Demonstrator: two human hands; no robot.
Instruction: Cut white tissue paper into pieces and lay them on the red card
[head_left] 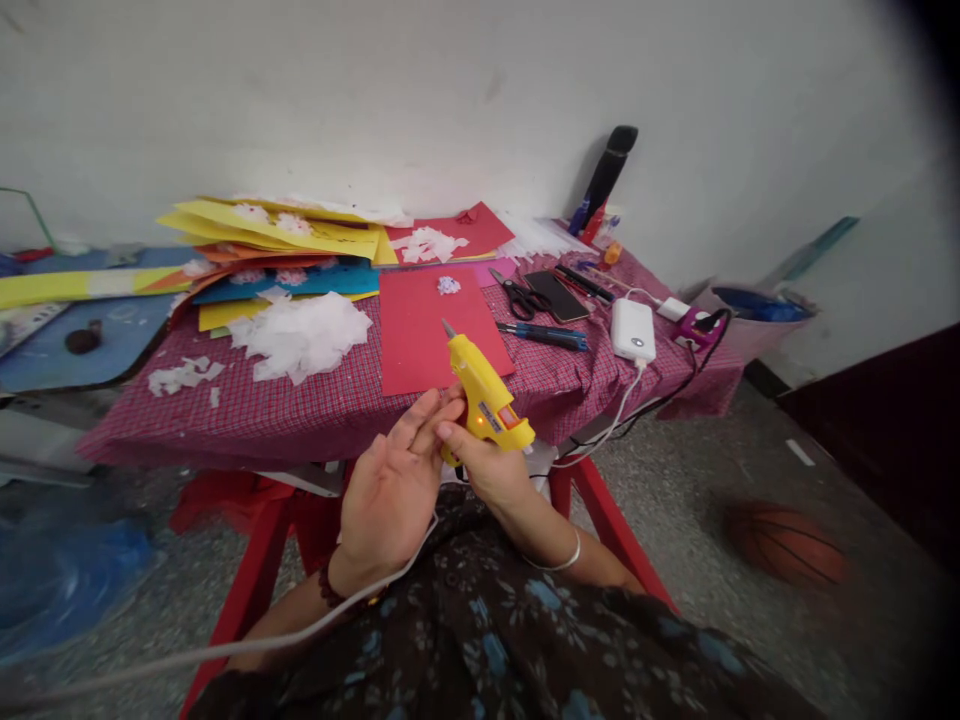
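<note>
My right hand (486, 468) is wrapped round the handle of a yellow hot glue gun (484, 385), whose metal tip points away from me over a red sheet of paper (405, 345). A small orange light glows on its side. Palm up beside it, my left hand (394, 490) has its fingers stretched out, and their tips meet the right hand near the gun's handle. Nothing shows in the left palm. On the far part of the red sheet lies a small white crumpled paper flower (448, 285) with bluish specks.
White tissue pieces (300, 335) and stacked coloured papers (285, 235) lie left on the checked tablecloth (337, 420). Scissors (521, 297), a phone (556, 297), a utility knife (544, 335) and a white power bank (633, 330) are right. Cords hang off the edge. A basketball (787, 543) rests on the floor.
</note>
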